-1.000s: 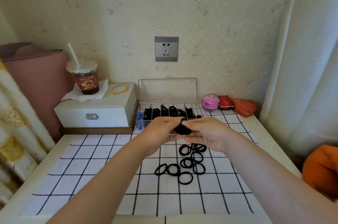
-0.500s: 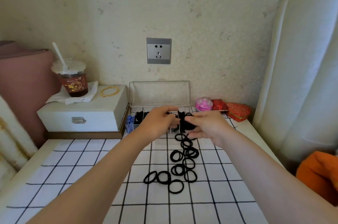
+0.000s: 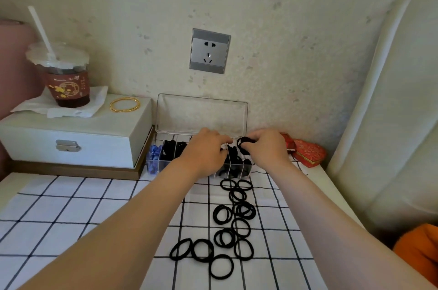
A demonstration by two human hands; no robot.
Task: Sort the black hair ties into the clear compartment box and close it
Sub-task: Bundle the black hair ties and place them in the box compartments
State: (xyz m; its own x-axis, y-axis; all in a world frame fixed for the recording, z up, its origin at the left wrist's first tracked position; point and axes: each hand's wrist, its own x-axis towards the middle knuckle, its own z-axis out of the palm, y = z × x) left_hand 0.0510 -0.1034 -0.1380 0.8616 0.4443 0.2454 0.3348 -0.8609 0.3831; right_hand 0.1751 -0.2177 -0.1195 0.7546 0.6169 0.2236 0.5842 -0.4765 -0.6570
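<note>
**Now: a bunch over the box, more waiting on the cloth**

Well, our right hand pinches a bunch of black ties between thumb and curled fingers, just above the right-end compartments of the box; our left hand lies over the middle compartments, fingers bent toward the bunch, and whether they grip anything we cannot tell. The risks, as we judge them: the springy loops may pop out of a compartment that already looks full, or straddle a divider, and then the upright lid would not shut flat; a careless wrist could also nudge the light box backward. The ties are thin, matt black rings; several compartments hold dark heaps, the left-end one something blue; many loose ties lie on the checked cloth just before the box, some overlapping.
</note>
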